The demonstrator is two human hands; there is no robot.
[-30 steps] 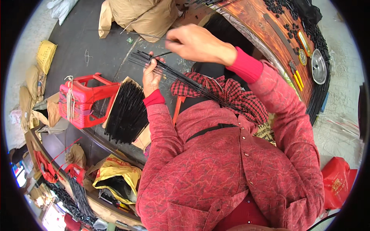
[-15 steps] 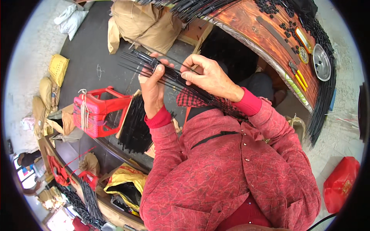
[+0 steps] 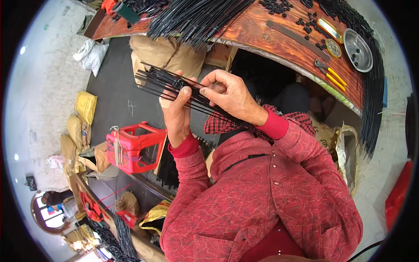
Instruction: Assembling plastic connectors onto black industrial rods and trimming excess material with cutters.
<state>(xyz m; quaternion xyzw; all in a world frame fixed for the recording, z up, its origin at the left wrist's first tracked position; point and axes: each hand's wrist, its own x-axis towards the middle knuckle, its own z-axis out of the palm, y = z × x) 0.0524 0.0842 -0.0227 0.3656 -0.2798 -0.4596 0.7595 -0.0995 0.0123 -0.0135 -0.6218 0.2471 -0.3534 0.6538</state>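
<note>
So the left hand (image 3: 176, 109) is wrapped around a bundle of thin black rods (image 3: 158, 78), thumb on the near side and fingers behind, with the rod ends poking out past it on the left. The right hand (image 3: 231, 94) sits just to the right of it, thumb and fingers pinched narrow on what looks like a single rod (image 3: 170, 73) along the bundle's upper edge. The rest of the bundle slopes down under the right hand, over a red and black checked cloth (image 3: 216, 124) on the lap.

Down and left of the left hand there's a red plastic stool (image 3: 124, 150), with more black rods (image 3: 167, 168) right next to it. A big brown sack (image 3: 159, 54) is just beyond the left hand.

Past the right hand is the wood-grain tabletop (image 3: 248, 35): a pile of rods (image 3: 196, 22), a flat grey bar (image 3: 297, 39), yellow-handled pliers (image 3: 335, 78) and, further right, a shiny metal bowl (image 3: 358, 50)
</note>
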